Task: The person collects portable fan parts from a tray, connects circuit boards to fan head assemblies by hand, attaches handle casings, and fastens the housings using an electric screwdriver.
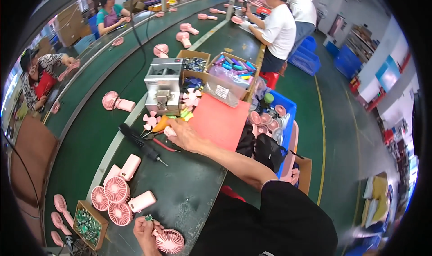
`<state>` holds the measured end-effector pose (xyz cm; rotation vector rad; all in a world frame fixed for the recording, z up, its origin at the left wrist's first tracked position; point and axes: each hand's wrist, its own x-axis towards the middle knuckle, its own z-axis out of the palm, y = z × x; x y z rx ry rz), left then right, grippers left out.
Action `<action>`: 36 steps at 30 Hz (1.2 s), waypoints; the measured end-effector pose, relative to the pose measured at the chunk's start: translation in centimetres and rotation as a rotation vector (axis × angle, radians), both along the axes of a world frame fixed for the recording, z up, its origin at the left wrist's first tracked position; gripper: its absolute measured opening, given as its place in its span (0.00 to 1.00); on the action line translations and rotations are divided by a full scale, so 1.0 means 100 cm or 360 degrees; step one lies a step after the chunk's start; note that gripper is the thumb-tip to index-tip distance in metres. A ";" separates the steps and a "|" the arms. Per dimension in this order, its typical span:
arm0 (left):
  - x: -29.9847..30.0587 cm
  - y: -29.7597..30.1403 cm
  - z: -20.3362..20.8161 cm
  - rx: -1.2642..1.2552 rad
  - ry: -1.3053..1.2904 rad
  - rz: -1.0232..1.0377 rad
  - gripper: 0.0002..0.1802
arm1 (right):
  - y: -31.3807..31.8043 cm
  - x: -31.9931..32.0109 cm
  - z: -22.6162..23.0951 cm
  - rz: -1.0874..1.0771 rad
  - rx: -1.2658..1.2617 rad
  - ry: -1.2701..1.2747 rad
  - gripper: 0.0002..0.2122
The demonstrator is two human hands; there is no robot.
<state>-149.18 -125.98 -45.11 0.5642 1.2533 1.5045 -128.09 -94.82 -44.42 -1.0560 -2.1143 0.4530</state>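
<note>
Right hand (pixel 183 134) outstretched, left hand (pixel 145 232) pinching green board (pixel 149 217)

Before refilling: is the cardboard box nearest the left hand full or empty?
Not empty: green circuit boards spread across the cardboard box; depth unclear.

No text is reading legibly: a white label (pixel 222 91) is sitting on the clear plastic bag (pixel 234 99) by the right edge of the tabletop (pixel 184 184), its print staying too small to make out.
</note>
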 end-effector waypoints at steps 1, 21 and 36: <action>0.001 0.002 0.000 0.0034 0.0028 -0.0016 0.05 | -0.006 0.006 0.013 -0.0028 -0.0004 0.0000 0.21; 0.003 0.014 0.011 -0.0109 0.0004 -0.0072 0.05 | -0.085 0.016 0.031 0.0992 0.0309 -0.0448 0.15; 0.011 -0.001 0.013 -0.0255 0.0011 0.0146 0.09 | -0.085 -0.011 -0.005 0.1253 0.0087 -0.0368 0.03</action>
